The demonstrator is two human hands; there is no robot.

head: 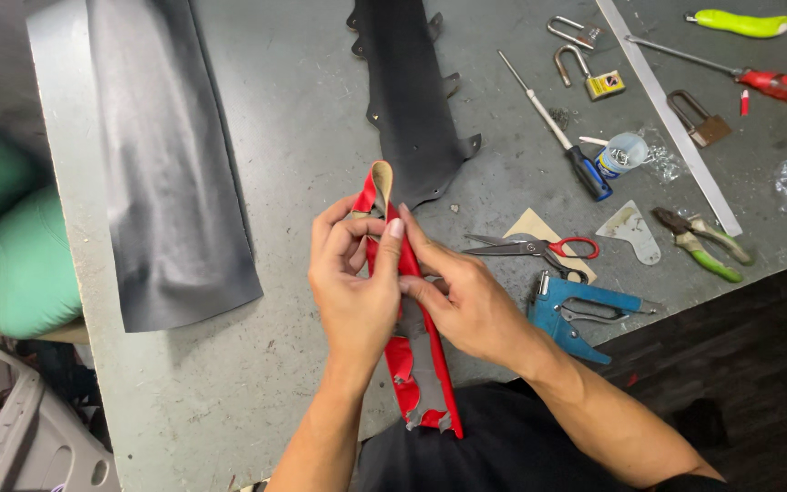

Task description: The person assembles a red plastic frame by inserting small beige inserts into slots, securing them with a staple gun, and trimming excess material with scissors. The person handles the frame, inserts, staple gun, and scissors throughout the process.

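Red leather strip [409, 351] sits pinched in the grip of your left hand [355, 292] and right hand [466, 305] above the table [321, 137]; loosen either pinch and it may slide or crease.

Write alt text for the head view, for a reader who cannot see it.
Two bare hands, left hand and right hand, pinch a long red leather strip with a grey lining over a grey workbench. Red-handled scissors, a blue staple gun and padlocks lie to the right; dark sheet material lies to the left.
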